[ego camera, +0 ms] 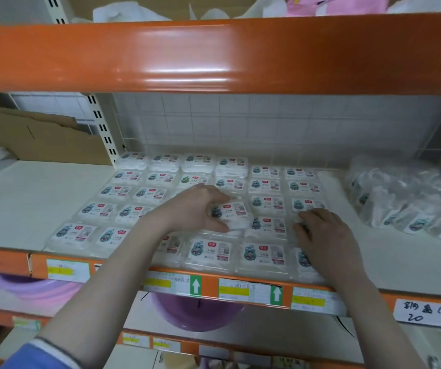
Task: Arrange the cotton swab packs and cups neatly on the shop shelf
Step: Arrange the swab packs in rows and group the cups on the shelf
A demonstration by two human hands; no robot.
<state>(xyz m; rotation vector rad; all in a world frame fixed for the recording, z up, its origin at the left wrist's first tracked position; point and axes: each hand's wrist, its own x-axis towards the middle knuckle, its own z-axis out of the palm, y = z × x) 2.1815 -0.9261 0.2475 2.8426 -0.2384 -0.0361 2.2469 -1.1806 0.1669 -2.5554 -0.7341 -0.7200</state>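
Swab pack (234,215) sits pinched in left grip (198,209).

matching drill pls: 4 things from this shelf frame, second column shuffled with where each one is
Things
1. flat cardboard sheet
2. clear plastic-wrapped cup bundles
3. round purple plastic basin
4. cotton swab pack with white label gripped by the left hand

Places
A. on the shelf below the price labels
B. right end of the shelf, beside the pack grid
C. middle of the pack grid
D. far left, behind the shelf upright

Pairs: 1-D, 2-B, 3-A, 4-C
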